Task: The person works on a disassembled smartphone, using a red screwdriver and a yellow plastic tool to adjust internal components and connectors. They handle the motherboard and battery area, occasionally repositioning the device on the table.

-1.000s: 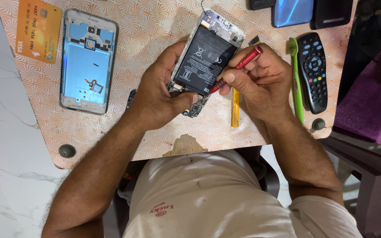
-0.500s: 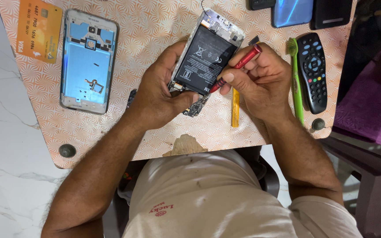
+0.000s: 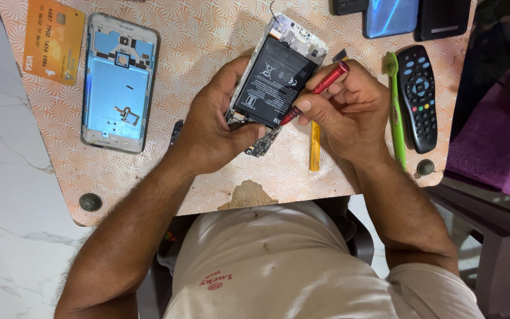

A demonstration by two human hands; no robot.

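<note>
Left hand [image 3: 216, 127] grips the opened phone [image 3: 277, 74] from below, tilted up over the table's middle, battery side showing. Right hand [image 3: 349, 109] pinches a red screwdriver [image 3: 317, 91], tip at the phone's lower edge, prob. working a screw or connector near the bottom board. Looks mid-teardown; a steady tip and light pressure seem needed. Blue back cover [image 3: 118, 82] lies near the left edge, toothbrush [image 3: 395, 106] & remote [image 3: 418, 97] by the right edge.

Head camera, looking straight down at my workspace.
I see one close view from above my chest, facing the patterned table [image 3: 208, 35]; its far edge is cut off.
</note>
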